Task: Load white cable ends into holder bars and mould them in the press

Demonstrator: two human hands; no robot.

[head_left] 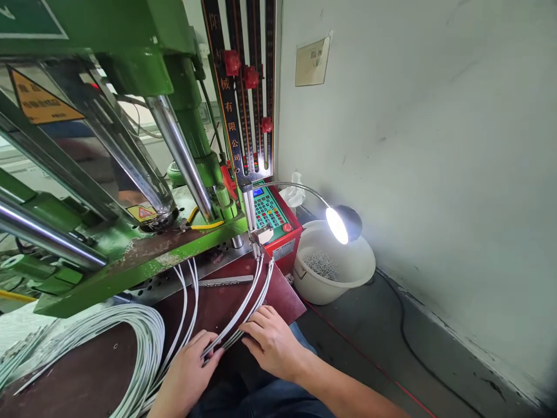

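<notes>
My left hand (188, 367) is closed on a few thin white cables (238, 313), pinching them between thumb and fingers. Beside it, my right hand (270, 342) has its fingers curled around the same cables, a little nearer their ends. The cable ends (272, 262) point up by a metal cylinder fixture (251, 215) at the machine's right edge. Two more pairs of white cable (194, 290) run from under the green press plate towards my left hand. A large coil of white cables (150, 342) lies to the left on the brown table (93, 371).
The green press (191, 116) with steel columns stands at the left. A red control box (285, 229) with keypad sits ahead. A lit gooseneck lamp (343, 224) hangs over a white tub (333, 290) of small scraps. Cords (404, 331) cross the floor by the wall.
</notes>
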